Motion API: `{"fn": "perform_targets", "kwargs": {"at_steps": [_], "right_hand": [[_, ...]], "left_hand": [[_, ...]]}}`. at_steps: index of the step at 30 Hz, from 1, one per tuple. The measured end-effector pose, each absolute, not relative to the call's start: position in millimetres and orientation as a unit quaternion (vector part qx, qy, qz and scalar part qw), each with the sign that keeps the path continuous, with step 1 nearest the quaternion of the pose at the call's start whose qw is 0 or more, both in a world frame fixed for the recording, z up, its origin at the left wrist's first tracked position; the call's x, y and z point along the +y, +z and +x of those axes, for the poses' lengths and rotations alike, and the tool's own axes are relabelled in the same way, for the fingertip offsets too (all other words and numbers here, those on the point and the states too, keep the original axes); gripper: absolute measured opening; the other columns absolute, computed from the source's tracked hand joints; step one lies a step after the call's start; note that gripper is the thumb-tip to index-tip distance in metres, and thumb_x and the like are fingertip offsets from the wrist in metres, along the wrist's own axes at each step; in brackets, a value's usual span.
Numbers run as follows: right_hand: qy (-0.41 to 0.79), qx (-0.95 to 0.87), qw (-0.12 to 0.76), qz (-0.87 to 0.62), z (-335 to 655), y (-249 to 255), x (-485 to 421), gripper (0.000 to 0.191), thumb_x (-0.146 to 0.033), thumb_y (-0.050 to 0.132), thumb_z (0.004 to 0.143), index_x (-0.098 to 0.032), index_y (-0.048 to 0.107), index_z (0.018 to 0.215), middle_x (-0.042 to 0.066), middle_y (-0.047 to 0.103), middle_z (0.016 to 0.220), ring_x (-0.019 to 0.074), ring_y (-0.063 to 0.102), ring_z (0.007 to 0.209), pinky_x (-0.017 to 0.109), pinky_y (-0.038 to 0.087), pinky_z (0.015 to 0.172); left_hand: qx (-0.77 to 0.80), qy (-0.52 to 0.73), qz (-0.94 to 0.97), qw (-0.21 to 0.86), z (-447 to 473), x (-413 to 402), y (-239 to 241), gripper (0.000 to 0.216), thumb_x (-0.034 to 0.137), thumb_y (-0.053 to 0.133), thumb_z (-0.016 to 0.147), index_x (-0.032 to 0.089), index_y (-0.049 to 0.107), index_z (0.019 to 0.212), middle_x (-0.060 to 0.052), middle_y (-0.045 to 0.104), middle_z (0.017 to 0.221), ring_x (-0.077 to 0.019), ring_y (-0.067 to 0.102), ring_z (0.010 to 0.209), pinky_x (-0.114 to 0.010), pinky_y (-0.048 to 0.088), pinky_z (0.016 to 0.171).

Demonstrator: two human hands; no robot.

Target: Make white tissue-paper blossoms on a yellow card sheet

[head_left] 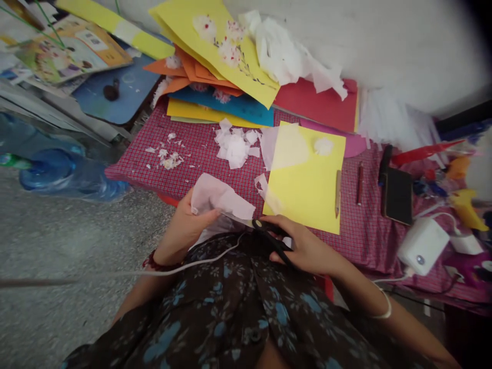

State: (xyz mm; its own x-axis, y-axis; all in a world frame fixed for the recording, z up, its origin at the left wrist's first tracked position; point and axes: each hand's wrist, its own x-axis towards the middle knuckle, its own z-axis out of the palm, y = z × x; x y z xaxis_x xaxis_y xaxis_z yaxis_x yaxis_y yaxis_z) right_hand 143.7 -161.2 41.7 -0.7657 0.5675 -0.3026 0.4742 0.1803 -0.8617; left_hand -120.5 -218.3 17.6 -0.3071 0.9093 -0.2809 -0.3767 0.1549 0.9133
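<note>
My left hand (188,223) pinches a piece of white tissue paper (223,195) at the table's near edge. In my right hand (303,243) is a pair of black-handled scissors (271,238), fingers around the handles. The blades point left and lie along the lower edge of the tissue. Beyond the hands lies a heap of cut tissue pieces (235,146). A yellow paper sheet (303,189) rests to the right, bearing a white tissue puff (323,146) and a pencil (337,193).
Small scraps (169,159) lie on the checked tablecloth (203,159). Decorated yellow paper (246,56) tops a pile of coloured sheets at the back. A phone (398,196) and white adapter box (423,246) sit at right. A cable (126,274) crosses before my body. Large water bottles (69,171) stand left.
</note>
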Motion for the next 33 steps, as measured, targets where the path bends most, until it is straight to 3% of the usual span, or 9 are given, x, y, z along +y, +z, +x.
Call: {"fn": "perform_targets", "kwargs": {"at_steps": [3, 10, 18, 27, 33], "right_hand": [[0.552, -0.757, 0.05, -0.346, 146.0, 39.2, -161.3, 0.07, -0.036, 0.078, 0.077, -0.022, 0.049, 0.14, 0.014, 0.059, 0.137, 0.0297, 0.06, 0.121, 0.046, 0.049, 0.101], [0.612, -0.705, 0.076, -0.351, 145.0, 40.4, -154.0, 0.064, -0.043, 0.075, 0.08, -0.019, 0.054, 0.136, 0.012, 0.064, 0.13, 0.0284, 0.062, 0.114, 0.043, 0.05, 0.097], [0.68, -0.647, 0.108, -0.327, 143.8, 40.0, -144.9, 0.058, -0.043, 0.075, 0.081, -0.019, 0.059, 0.131, 0.01, 0.065, 0.128, 0.024, 0.062, 0.114, 0.037, 0.049, 0.099], [0.663, -0.655, 0.086, -0.351, 144.2, 40.2, -143.2, 0.06, -0.044, 0.075, 0.08, -0.021, 0.06, 0.133, 0.008, 0.068, 0.119, 0.0244, 0.063, 0.108, 0.039, 0.051, 0.094], [0.673, -0.647, 0.076, -0.351, 143.5, 42.4, -143.1, 0.055, -0.045, 0.074, 0.081, -0.017, 0.062, 0.126, 0.009, 0.07, 0.113, 0.0224, 0.066, 0.101, 0.036, 0.052, 0.088]], "left_hand": [[0.587, 0.581, 0.298, 0.478, -115.8, -216.7, 19.5, 0.044, 0.018, 0.083, 0.067, 0.021, 0.07, 0.11, -0.002, 0.075, 0.102, -0.0194, 0.07, 0.091, -0.029, 0.056, 0.084], [0.644, 0.562, 0.34, 0.393, -100.8, -200.1, 36.2, 0.05, 0.016, 0.081, 0.065, 0.018, 0.066, 0.113, -0.006, 0.072, 0.106, -0.0204, 0.068, 0.094, -0.031, 0.054, 0.088], [0.619, 0.584, 0.352, 0.388, -103.7, -188.1, 44.5, 0.053, 0.016, 0.079, 0.068, 0.021, 0.065, 0.119, -0.007, 0.069, 0.118, -0.0213, 0.066, 0.106, -0.032, 0.051, 0.097], [0.577, 0.632, 0.279, 0.436, -109.7, -182.5, 29.4, 0.047, 0.02, 0.082, 0.067, 0.02, 0.067, 0.112, -0.005, 0.072, 0.105, -0.0166, 0.069, 0.089, -0.027, 0.055, 0.085], [0.555, 0.619, 0.297, 0.47, -114.4, -179.9, 31.3, 0.055, 0.017, 0.08, 0.069, 0.022, 0.065, 0.122, -0.006, 0.07, 0.113, -0.0167, 0.068, 0.098, -0.024, 0.054, 0.086]]}}
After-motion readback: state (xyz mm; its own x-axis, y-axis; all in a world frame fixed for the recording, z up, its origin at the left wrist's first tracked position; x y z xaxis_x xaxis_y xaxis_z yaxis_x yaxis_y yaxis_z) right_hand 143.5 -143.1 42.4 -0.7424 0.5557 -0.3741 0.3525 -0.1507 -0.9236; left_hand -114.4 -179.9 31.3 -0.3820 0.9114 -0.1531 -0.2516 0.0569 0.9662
